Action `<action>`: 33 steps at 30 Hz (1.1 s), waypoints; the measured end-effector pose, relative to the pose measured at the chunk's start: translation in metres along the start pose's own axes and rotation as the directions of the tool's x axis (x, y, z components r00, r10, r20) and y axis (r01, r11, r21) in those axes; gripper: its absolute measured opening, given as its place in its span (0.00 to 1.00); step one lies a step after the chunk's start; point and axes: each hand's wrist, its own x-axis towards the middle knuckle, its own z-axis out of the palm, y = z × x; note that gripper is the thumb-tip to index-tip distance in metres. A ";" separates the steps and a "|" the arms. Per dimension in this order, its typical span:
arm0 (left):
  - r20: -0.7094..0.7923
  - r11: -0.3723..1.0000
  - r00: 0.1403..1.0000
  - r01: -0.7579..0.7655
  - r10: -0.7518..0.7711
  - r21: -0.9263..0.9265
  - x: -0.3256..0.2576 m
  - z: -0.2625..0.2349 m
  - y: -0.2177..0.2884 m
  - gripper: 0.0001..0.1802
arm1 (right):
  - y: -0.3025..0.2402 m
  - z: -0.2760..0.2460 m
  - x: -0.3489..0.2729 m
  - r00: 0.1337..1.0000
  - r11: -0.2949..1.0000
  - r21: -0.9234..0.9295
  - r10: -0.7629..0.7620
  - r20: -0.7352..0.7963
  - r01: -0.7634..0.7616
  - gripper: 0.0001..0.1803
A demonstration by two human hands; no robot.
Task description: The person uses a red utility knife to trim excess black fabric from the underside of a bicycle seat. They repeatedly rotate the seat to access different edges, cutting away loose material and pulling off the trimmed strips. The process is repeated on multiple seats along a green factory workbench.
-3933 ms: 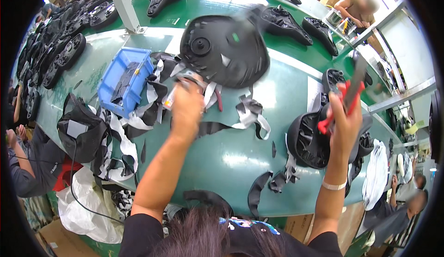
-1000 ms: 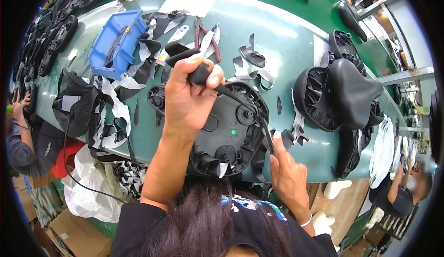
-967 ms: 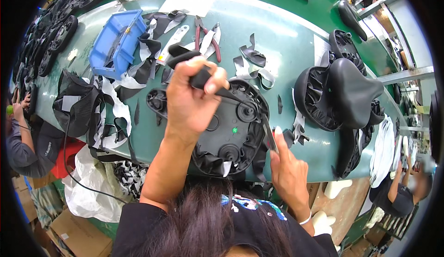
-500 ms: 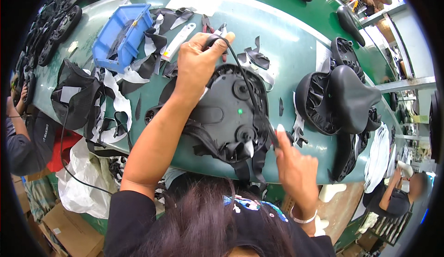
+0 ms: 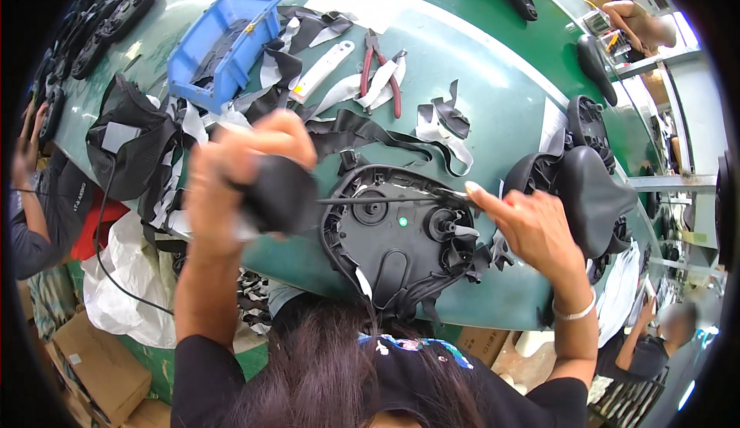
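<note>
A bicycle saddle lies underside up as a dark shell [image 5: 370, 247], with black cover material gathered along its rim. My left hand [image 5: 212, 181], blurred by motion, is closed around the bunched end of a black strip [image 5: 354, 201]. The strip runs taut across the shell to its far right rim. There my right hand [image 5: 532, 228] has its fingers bent and the index finger reaching to the strip's end. A thin dark thing lies at that fingertip, and what the palm holds is hidden.
Red-handled pliers [image 5: 378, 73], a white-handled flat tool [image 5: 324, 70] and cut scraps [image 5: 451, 116] lie beyond the shell. A blue bin [image 5: 220, 54] stands far left. More saddles [image 5: 590, 201] rest at right. Co-workers [image 5: 651, 31] are at the sides.
My left hand has swung left and nearer, drawing the strip across the shell. The shell has turned, uncovering pliers and scraps. My right hand has moved up and right.
</note>
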 end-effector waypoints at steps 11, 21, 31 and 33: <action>0.419 0.331 0.810 -0.296 -0.410 0.896 0.076 0.012 -0.048 0.21 | -0.037 -0.012 -0.016 0.992 0.990 0.064 0.125 0.006 -0.125 0.23; -0.109 0.759 0.907 0.269 -0.407 -0.593 0.094 0.034 -0.043 0.17 | -0.050 0.014 -0.028 0.999 0.987 0.154 0.039 0.005 -0.039 0.27; -0.761 0.726 0.207 -0.525 0.615 0.444 0.052 0.024 0.015 0.07 | -0.147 0.053 -0.106 0.786 0.036 0.905 0.511 0.348 -0.424 0.29; -0.588 0.581 -0.015 -0.139 0.808 0.802 0.027 -0.014 0.022 0.06 | -0.151 0.078 -0.116 0.880 0.159 0.931 0.409 0.242 -0.330 0.30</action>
